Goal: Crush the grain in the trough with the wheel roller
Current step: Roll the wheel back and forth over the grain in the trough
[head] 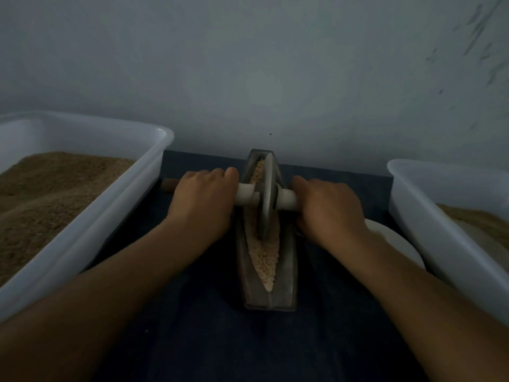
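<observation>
A narrow boat-shaped metal trough (289, 282) lies lengthwise in the middle of the dark blue table, filled with pale grain (263, 257). The grey wheel roller (266, 194) stands upright in the trough, toward its far half, with a pale axle handle sticking out on both sides. My left hand (202, 199) grips the left handle end. My right hand (330, 208) grips the right handle end. Both palms face down and the fingers curl over the handle.
A large white plastic tub (115, 205) of brown grain stands on the left. A second white tub (418, 221) with paler grain stands on the right, with a white plate (396, 244) partly under my right wrist. A grey wall rises just behind the trough.
</observation>
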`<state>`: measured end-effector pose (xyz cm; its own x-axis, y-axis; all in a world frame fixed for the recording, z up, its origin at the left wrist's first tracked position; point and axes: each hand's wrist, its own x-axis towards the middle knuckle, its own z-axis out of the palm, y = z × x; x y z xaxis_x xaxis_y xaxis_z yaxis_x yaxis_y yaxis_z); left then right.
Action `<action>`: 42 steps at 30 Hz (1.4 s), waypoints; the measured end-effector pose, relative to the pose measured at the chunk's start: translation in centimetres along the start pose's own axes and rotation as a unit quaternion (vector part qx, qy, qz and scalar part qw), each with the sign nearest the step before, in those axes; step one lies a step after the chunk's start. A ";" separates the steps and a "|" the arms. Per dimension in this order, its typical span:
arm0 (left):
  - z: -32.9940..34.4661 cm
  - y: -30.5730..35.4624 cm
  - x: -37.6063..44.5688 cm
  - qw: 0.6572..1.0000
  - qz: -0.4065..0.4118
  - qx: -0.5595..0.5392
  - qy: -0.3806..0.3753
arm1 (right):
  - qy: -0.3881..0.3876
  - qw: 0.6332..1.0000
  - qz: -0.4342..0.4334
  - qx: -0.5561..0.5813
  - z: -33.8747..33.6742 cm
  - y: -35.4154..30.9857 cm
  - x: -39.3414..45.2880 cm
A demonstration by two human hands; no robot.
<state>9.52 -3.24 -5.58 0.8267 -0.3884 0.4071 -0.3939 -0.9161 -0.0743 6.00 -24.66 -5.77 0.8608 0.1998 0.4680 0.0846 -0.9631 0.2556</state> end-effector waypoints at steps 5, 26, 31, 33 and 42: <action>1.4 -1.0 3.7 0.999 -0.024 -0.027 -0.015 | -0.008 0.999 0.020 0.026 1.4 0.7 3.7; -2.3 0.9 -3.6 0.999 0.017 -0.006 0.033 | 0.014 1.000 0.015 0.021 -4.3 -1.6 -4.4; -3.3 1.3 -5.3 0.998 -0.002 -0.001 0.061 | 0.031 0.999 0.012 0.016 -5.1 -1.9 -5.3; -3.2 1.4 -4.9 0.999 -0.003 0.007 0.052 | 0.025 1.000 0.008 0.014 -4.7 -1.8 -5.1; -0.1 0.4 0.2 1.000 0.003 0.025 0.008 | -0.005 1.000 0.014 -0.019 -0.1 -0.1 -0.1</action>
<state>9.48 -3.70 -5.45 0.8182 -0.3918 0.4207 -0.3768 -0.9182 -0.1223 5.87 -24.52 -5.76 0.8680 0.1707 0.4662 0.0417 -0.9608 0.2741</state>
